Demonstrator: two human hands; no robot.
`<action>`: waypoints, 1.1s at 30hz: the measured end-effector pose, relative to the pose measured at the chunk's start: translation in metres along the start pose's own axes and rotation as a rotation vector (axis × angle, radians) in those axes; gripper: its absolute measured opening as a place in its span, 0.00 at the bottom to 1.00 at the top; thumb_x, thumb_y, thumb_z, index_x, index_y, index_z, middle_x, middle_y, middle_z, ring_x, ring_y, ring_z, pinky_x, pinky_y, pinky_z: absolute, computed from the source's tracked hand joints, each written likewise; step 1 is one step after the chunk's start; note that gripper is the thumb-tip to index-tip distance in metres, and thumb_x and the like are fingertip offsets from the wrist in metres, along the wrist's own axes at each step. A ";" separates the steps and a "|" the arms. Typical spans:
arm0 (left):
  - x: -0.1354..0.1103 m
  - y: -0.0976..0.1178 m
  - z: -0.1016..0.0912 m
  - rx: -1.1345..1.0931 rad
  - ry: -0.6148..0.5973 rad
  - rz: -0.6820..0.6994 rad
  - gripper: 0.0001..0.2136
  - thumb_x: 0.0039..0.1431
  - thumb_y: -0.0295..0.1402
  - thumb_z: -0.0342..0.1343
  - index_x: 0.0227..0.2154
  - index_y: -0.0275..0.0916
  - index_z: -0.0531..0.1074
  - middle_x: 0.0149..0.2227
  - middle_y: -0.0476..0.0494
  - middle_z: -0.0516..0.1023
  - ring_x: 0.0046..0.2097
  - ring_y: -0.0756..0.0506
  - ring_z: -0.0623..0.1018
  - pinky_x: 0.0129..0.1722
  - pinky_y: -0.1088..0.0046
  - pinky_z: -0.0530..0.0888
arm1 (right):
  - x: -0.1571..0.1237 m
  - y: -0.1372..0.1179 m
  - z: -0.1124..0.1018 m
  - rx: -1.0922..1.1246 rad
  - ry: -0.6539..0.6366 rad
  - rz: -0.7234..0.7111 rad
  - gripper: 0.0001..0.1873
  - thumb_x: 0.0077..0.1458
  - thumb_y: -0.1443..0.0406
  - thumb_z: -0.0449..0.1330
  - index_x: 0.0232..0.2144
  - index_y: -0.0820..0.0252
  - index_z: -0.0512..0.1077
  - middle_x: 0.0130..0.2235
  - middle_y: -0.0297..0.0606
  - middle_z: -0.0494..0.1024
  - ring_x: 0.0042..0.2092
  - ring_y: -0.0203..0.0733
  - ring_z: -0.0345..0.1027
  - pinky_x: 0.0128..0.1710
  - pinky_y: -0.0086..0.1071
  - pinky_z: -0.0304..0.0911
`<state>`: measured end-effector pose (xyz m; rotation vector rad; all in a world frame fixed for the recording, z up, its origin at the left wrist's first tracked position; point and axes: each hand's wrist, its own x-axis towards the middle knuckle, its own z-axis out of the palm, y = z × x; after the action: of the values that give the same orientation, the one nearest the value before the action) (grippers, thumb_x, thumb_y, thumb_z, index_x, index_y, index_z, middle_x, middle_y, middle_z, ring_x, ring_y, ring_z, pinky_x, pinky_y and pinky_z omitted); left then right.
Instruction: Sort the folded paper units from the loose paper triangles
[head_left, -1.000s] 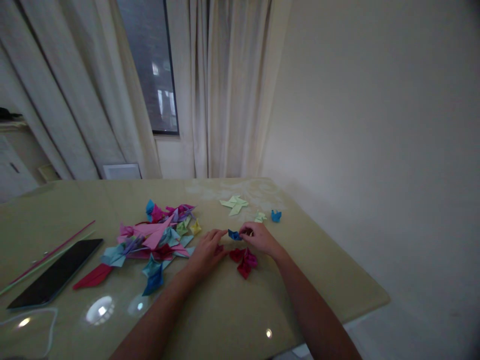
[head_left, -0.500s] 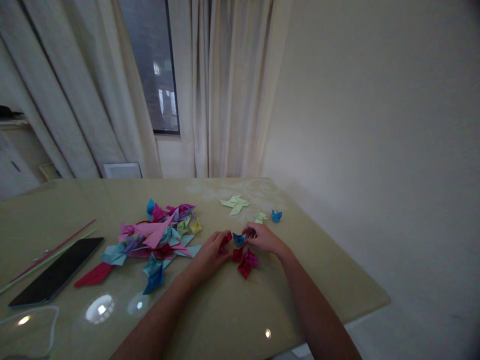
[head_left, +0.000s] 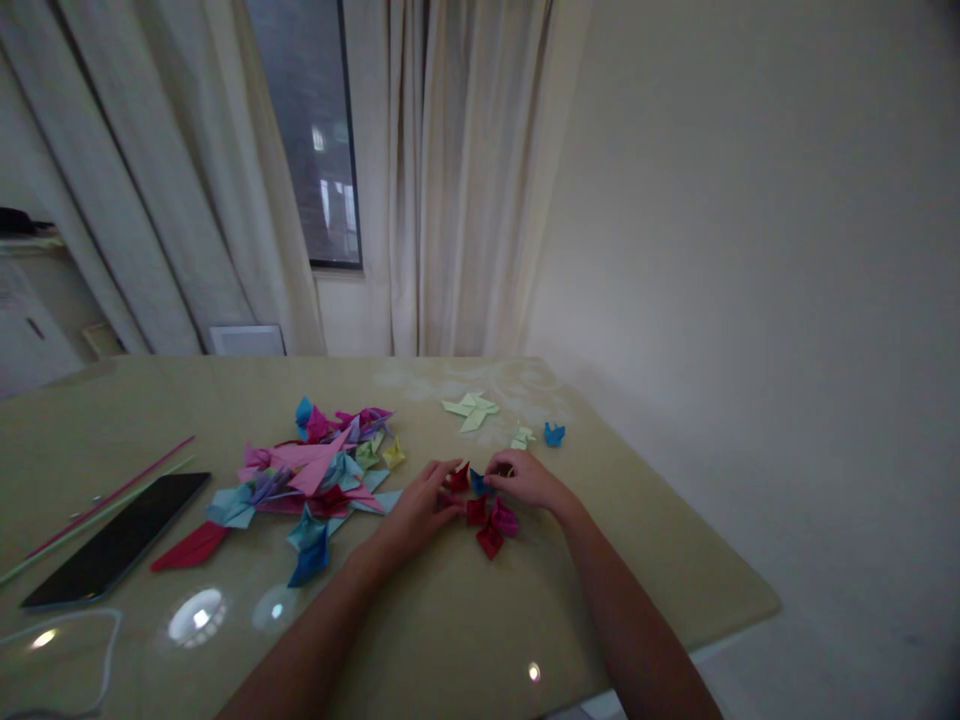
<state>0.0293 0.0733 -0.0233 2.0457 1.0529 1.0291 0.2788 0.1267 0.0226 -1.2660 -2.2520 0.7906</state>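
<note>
My left hand (head_left: 416,510) pinches a small red folded paper piece (head_left: 458,478) just above the table. My right hand (head_left: 525,478) pinches a small blue folded paper piece (head_left: 478,483) right beside it, and the two pieces touch between my fingertips. Below them a cluster of red and magenta folded pieces (head_left: 491,524) lies on the tabletop. A large heap of coloured origami pieces (head_left: 319,470) sits to the left of my left hand.
A pale green pinwheel shape (head_left: 470,408), a small pale green piece (head_left: 521,437) and a blue piece (head_left: 554,434) lie farther back. A dark tablet (head_left: 112,540) and thin coloured sticks (head_left: 112,495) lie at the left. The table's right edge (head_left: 720,560) is near.
My left hand picked up a red piece and brought it to the blue piece held in my right hand; both hands drew closer together.
</note>
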 end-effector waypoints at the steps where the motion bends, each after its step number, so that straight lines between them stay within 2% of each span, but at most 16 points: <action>1: 0.001 0.002 0.000 0.013 -0.009 0.022 0.27 0.64 0.32 0.60 0.65 0.46 0.64 0.57 0.39 0.74 0.47 0.45 0.83 0.49 0.62 0.82 | 0.001 0.000 0.001 -0.005 0.030 0.000 0.05 0.59 0.65 0.67 0.36 0.61 0.81 0.36 0.37 0.79 0.38 0.41 0.72 0.40 0.32 0.67; 3: 0.003 0.006 -0.003 0.094 0.027 0.053 0.22 0.68 0.34 0.56 0.63 0.44 0.66 0.56 0.38 0.76 0.52 0.42 0.81 0.53 0.61 0.80 | 0.001 -0.004 0.006 0.002 0.102 -0.015 0.08 0.61 0.63 0.66 0.41 0.62 0.80 0.41 0.41 0.79 0.41 0.42 0.73 0.42 0.33 0.68; 6: 0.004 0.009 -0.012 0.379 0.187 0.022 0.17 0.71 0.36 0.50 0.58 0.40 0.72 0.54 0.35 0.79 0.56 0.37 0.79 0.58 0.53 0.75 | 0.001 -0.013 0.017 0.011 0.136 -0.100 0.19 0.66 0.59 0.63 0.56 0.57 0.76 0.56 0.46 0.76 0.55 0.47 0.71 0.57 0.41 0.66; 8: 0.001 0.008 -0.021 0.604 0.320 -0.037 0.17 0.70 0.35 0.50 0.57 0.39 0.74 0.57 0.32 0.78 0.60 0.32 0.76 0.60 0.47 0.71 | 0.000 -0.020 0.023 -0.008 0.065 -0.171 0.22 0.69 0.56 0.60 0.62 0.53 0.73 0.65 0.47 0.71 0.65 0.50 0.63 0.67 0.46 0.57; 9: -0.001 0.006 -0.024 0.694 0.376 -0.071 0.17 0.69 0.33 0.51 0.57 0.39 0.74 0.60 0.31 0.76 0.62 0.30 0.73 0.62 0.44 0.69 | 0.000 -0.022 0.026 -0.018 0.015 -0.196 0.22 0.70 0.56 0.58 0.62 0.53 0.73 0.66 0.47 0.70 0.68 0.51 0.60 0.69 0.47 0.54; 11: -0.005 0.000 -0.030 0.817 0.438 -0.132 0.19 0.66 0.31 0.53 0.58 0.39 0.74 0.64 0.29 0.73 0.66 0.28 0.69 0.65 0.41 0.64 | -0.001 -0.025 0.029 -0.017 -0.064 -0.221 0.21 0.72 0.55 0.55 0.59 0.54 0.76 0.65 0.46 0.73 0.67 0.50 0.62 0.69 0.47 0.53; 13: -0.008 -0.005 -0.033 0.889 0.419 -0.176 0.18 0.65 0.31 0.53 0.56 0.39 0.76 0.62 0.29 0.75 0.64 0.29 0.72 0.66 0.40 0.61 | 0.000 -0.025 0.029 0.004 -0.082 -0.232 0.19 0.72 0.55 0.56 0.55 0.55 0.79 0.59 0.45 0.78 0.63 0.49 0.68 0.66 0.44 0.58; 16: -0.008 -0.007 -0.034 0.943 0.324 -0.193 0.15 0.68 0.30 0.50 0.52 0.39 0.77 0.58 0.32 0.79 0.59 0.32 0.77 0.67 0.40 0.60 | 0.002 -0.021 0.027 0.025 -0.059 -0.234 0.17 0.70 0.55 0.57 0.47 0.58 0.81 0.50 0.44 0.82 0.53 0.47 0.74 0.58 0.39 0.65; 20: -0.003 0.000 -0.030 0.845 0.171 -0.154 0.16 0.69 0.26 0.47 0.52 0.40 0.77 0.55 0.36 0.82 0.58 0.36 0.78 0.68 0.43 0.61 | 0.003 -0.017 0.022 0.024 -0.065 -0.235 0.15 0.70 0.56 0.58 0.38 0.59 0.81 0.41 0.40 0.81 0.45 0.44 0.75 0.50 0.36 0.68; 24: 0.001 0.013 -0.018 0.542 -0.060 -0.061 0.23 0.64 0.22 0.47 0.60 0.40 0.73 0.58 0.38 0.81 0.59 0.41 0.79 0.62 0.59 0.73 | 0.001 -0.017 0.023 0.067 0.010 -0.210 0.11 0.67 0.57 0.62 0.43 0.58 0.78 0.43 0.39 0.78 0.45 0.44 0.73 0.50 0.37 0.68; 26: 0.002 0.019 -0.013 0.386 -0.102 0.039 0.28 0.64 0.22 0.47 0.67 0.42 0.66 0.64 0.41 0.76 0.62 0.44 0.77 0.61 0.66 0.74 | -0.001 -0.019 0.024 0.103 0.048 -0.195 0.15 0.65 0.57 0.65 0.49 0.57 0.76 0.47 0.40 0.78 0.48 0.45 0.73 0.52 0.39 0.69; 28: 0.003 0.021 -0.012 0.310 -0.086 0.119 0.30 0.66 0.24 0.46 0.71 0.43 0.60 0.67 0.43 0.72 0.65 0.44 0.75 0.63 0.66 0.74 | -0.003 -0.021 0.024 0.123 0.051 -0.207 0.22 0.62 0.56 0.68 0.55 0.56 0.73 0.52 0.42 0.77 0.53 0.47 0.72 0.56 0.42 0.67; 29: 0.003 0.021 -0.013 0.317 -0.062 0.128 0.29 0.67 0.25 0.46 0.70 0.43 0.60 0.67 0.42 0.73 0.64 0.44 0.75 0.63 0.64 0.74 | -0.004 -0.023 0.024 0.126 0.039 -0.222 0.25 0.61 0.56 0.68 0.57 0.56 0.72 0.54 0.43 0.76 0.56 0.48 0.71 0.59 0.43 0.66; 31: 0.003 0.019 -0.018 0.438 0.034 0.060 0.25 0.68 0.25 0.44 0.65 0.40 0.68 0.61 0.38 0.78 0.61 0.42 0.78 0.61 0.59 0.74 | -0.005 -0.025 0.023 0.124 0.007 -0.255 0.28 0.61 0.54 0.69 0.60 0.55 0.71 0.59 0.44 0.75 0.60 0.49 0.68 0.64 0.45 0.62; 33: 0.001 0.017 -0.025 0.684 0.203 -0.089 0.20 0.69 0.26 0.45 0.58 0.38 0.75 0.57 0.34 0.80 0.59 0.37 0.78 0.62 0.53 0.72 | -0.005 -0.027 0.022 0.107 -0.030 -0.281 0.28 0.62 0.53 0.68 0.61 0.54 0.72 0.61 0.45 0.74 0.63 0.50 0.67 0.67 0.46 0.59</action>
<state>0.0154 0.0700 0.0032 2.4104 1.7737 0.9216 0.2515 0.1051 0.0236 -0.8701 -2.3100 0.8144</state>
